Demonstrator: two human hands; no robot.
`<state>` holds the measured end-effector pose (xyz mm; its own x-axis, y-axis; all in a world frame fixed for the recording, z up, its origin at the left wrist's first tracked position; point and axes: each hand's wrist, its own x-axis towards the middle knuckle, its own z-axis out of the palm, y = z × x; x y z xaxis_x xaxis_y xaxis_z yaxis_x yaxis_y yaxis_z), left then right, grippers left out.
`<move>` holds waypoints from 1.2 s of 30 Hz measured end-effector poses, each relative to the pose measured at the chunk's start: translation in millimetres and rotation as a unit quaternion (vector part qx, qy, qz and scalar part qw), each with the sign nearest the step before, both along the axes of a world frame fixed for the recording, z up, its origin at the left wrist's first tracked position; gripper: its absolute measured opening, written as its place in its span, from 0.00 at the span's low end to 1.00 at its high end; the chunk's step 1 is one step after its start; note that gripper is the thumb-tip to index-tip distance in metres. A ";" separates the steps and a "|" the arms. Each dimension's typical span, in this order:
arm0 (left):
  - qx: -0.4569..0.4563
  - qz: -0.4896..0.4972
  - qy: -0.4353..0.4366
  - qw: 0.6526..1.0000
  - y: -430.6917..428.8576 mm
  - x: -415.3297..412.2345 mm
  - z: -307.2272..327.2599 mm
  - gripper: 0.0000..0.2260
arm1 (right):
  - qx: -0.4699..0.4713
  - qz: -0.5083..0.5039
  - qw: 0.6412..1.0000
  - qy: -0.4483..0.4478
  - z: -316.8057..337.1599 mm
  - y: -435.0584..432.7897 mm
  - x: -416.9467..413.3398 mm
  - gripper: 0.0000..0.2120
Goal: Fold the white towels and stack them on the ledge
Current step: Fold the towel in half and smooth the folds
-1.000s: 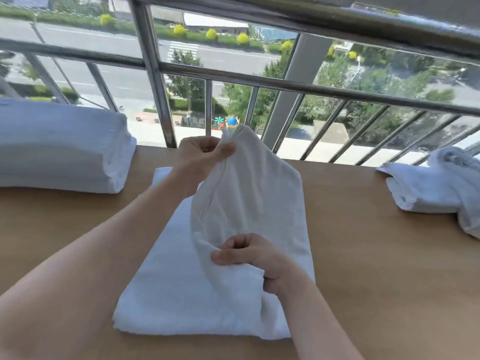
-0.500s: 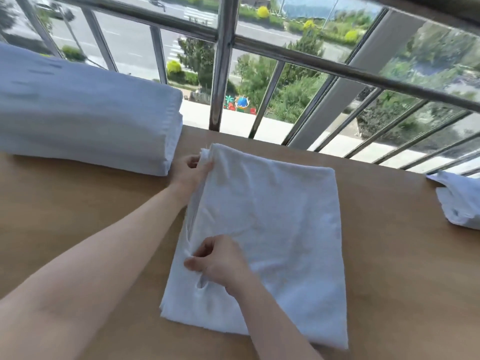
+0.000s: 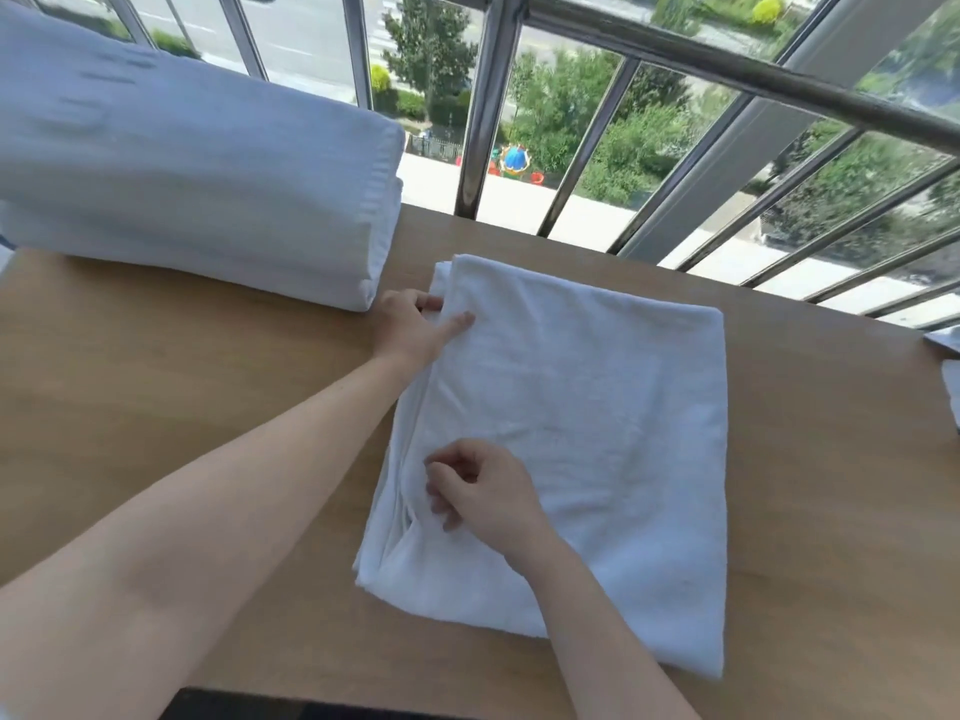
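Observation:
A white towel [image 3: 597, 433] lies folded flat on the wooden ledge [image 3: 156, 407], its doubled edges along its left side. My left hand [image 3: 410, 330] pinches the towel's far left corner, thumb on top and fingers tucked behind the edge. My right hand [image 3: 483, 491] sits on the near left part of the towel with curled fingers that pinch a fold at its left edge. A tall stack of folded white towels [image 3: 197, 174] stands at the back left, just beside my left hand.
A metal railing [image 3: 483, 122] with slanted bars runs along the ledge's far edge, with a street and trees far below. More white cloth [image 3: 951, 387] shows at the right edge. The ledge's near edge [image 3: 363, 704] is at the bottom of the frame.
The lifted half of the towel has come down leftwards and now lies flat. Both hands lowered with it to the left edge. The view shifted left, so the stack looks closer.

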<state>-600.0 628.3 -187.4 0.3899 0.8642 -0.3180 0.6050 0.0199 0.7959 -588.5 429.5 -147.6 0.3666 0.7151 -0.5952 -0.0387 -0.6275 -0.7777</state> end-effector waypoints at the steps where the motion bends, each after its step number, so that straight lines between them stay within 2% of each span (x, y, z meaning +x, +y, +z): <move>1: -0.005 0.004 0.003 1.000 -0.4 0.7 0.3 0.21 | 0.003 -0.025 1.000 -0.016 0.7 -2.9 3.6 0.04; 3: -0.014 0.006 0.005 1.000 -2.5 2.8 2.6 0.15 | 0.006 -0.022 0.992 -0.125 0.0 -10.4 14.6 0.04; 5: 0.001 0.002 0.000 1.000 -4.1 3.9 8.4 0.13 | 0.016 0.024 0.972 -0.231 -0.2 -18.3 24.8 0.04; 10: 0.089 0.018 -0.003 0.996 -0.5 -4.4 15.4 0.12 | 0.065 0.190 0.902 -0.381 -9.0 -44.3 20.0 0.16; 14: 0.049 0.038 0.007 0.998 -12.0 -10.1 1.9 0.11 | 0.046 0.247 0.877 -0.409 -15.1 -52.5 8.0 0.24; 16: 0.097 0.035 0.002 0.995 -14.2 -7.3 3.8 0.11 | 0.053 0.254 0.874 -0.411 -14.1 -53.3 9.3 0.24; 19: 0.145 0.026 -0.008 0.989 -13.4 -5.1 7.4 0.11 | 0.067 0.285 0.851 -0.437 -16.1 -61.7 10.1 0.24; 22: 0.046 0.063 0.000 0.997 -11.9 -9.1 0.5 0.13 | 0.060 0.299 0.842 -0.445 -19.6 -72.0 7.3 0.25; 26: -0.021 0.064 -0.020 0.998 -18.6 -17.9 11.9 0.22 | 0.057 0.292 0.845 -0.444 -22.6 -71.0 7.2 0.25; 29: -0.100 0.020 -0.024 0.994 -50.0 -51.6 20.7 0.26 | 0.050 0.287 0.852 -0.435 -23.7 -69.2 7.7 0.25; 32: -0.163 -0.059 0.013 0.985 -86.7 -90.5 18.1 0.29 | 0.044 0.291 0.850 -0.438 -25.2 -66.4 5.2 0.25; 36: -0.140 -0.047 -0.036 0.988 -96.4 -109.7 14.1 0.19 | 0.076 0.269 0.831 -0.481 -22.7 -70.1 -1.0 0.25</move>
<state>-709.6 531.9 -173.3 0.4947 0.7048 -0.5084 0.5564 0.1925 0.8083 -589.6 359.4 -170.3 0.2237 0.9695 -0.1000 0.9010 -0.2448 -0.3581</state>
